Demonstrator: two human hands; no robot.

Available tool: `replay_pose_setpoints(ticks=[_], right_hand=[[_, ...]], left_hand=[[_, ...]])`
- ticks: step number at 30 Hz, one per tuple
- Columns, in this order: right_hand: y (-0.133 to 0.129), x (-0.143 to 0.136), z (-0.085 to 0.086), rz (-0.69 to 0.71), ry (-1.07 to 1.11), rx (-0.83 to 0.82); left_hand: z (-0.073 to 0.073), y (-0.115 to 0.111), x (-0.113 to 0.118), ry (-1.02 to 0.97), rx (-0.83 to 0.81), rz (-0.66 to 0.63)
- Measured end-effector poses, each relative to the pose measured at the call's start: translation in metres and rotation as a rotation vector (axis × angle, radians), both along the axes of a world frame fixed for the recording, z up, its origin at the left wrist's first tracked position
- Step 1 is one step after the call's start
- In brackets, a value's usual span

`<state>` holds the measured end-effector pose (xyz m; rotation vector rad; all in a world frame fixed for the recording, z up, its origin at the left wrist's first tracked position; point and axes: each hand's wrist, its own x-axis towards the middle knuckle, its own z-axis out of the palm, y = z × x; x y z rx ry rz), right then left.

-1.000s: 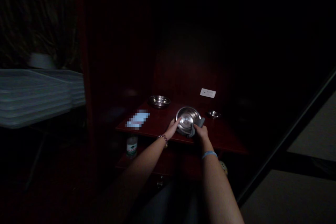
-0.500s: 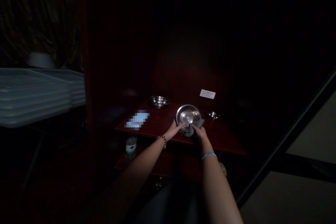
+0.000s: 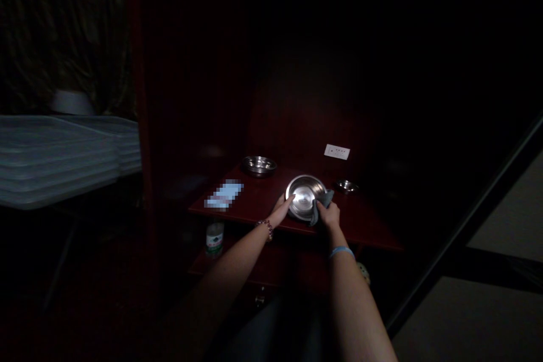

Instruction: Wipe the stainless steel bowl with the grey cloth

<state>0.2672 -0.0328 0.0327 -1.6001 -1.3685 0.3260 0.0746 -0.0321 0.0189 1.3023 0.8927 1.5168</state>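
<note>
A shiny steel bowl [image 3: 304,192] is tilted toward me above the front part of a dark red shelf [image 3: 254,195]. My left hand [image 3: 280,211] grips its left rim, thumb on the inside and fingers hidden beneath. My right hand [image 3: 328,215] is closed on a grey cloth [image 3: 324,200], pressed over the bowl's right rim. Behind to the left, a few steel bowls [image 3: 258,166] seem nested together. One small steel bowl [image 3: 347,186] rests to the right of my hands.
A blurred-out light rectangle [image 3: 224,194] lies on the shelf's left. Below, a bottle [image 3: 214,238] with a green and white label stands on a lower shelf. Stacked translucent plastic trays [image 3: 59,164] fill the far left. A white socket plate [image 3: 337,151] is on the back panel.
My right hand and the cloth have shifted from the bowl's lower front rim to its right side. My left thumb sits slightly higher on the rim.
</note>
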Motion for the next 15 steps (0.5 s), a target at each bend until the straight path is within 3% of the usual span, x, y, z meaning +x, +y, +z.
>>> replay_pose_setpoints(ticks=[9, 15], right_hand=[[-0.012, -0.007, 0.008, -0.002, -0.087, -0.005], [-0.003, -0.005, 0.0, 0.143, 0.07, -0.1]], left_hand=[[-0.003, 0.004, 0.002, -0.018, -0.006, -0.011], [-0.012, 0.014, 0.0, -0.038, -0.079, 0.051]])
